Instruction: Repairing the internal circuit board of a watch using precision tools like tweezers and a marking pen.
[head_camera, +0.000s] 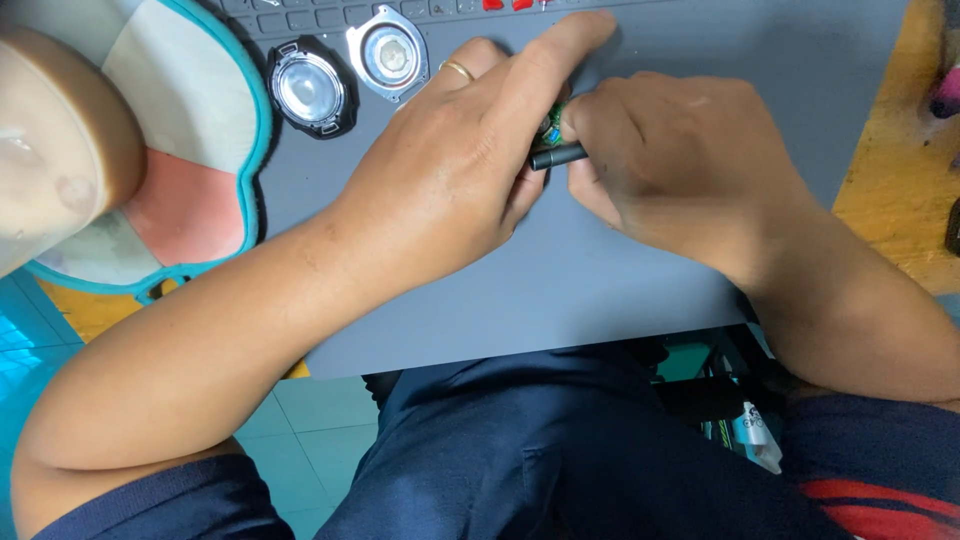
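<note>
Two bare hands meeting over a grey work mat (620, 270), seen from above. Mat edges: near edge at 6 o'clock, just above the lap in dark blue trousers (560, 460); right edge at 3 o'clock, with bare wooden tabletop (890, 190) beyond it. Open grey surface between the hands and the near edge, and more toward 2 o'clock.

Left hand (450, 175) reaching in from 8 o'clock, forefinger stretched out toward 12, a gold ring (458, 69) on another finger, remaining fingers curled around something mostly hidden. Right hand (680, 170) coming in from 4 o'clock, closed in a tight pinch, knuckles up.

Between the two hands, at the centre top of the view: a small green circuit board (553, 122), only a sliver visible, touching both sets of fingertips. Just below it, a dark slim tool (558, 156) poking out from the right hand's grip, tip toward the left palm.

At 11 o'clock, well apart from the hands: a black round lens housing (308, 88) and beside it a silver round lens housing (388, 53). At 9 o'clock, a teal-edged patchwork pad (190, 150) with a pale rounded object (60, 140) on it.
</note>
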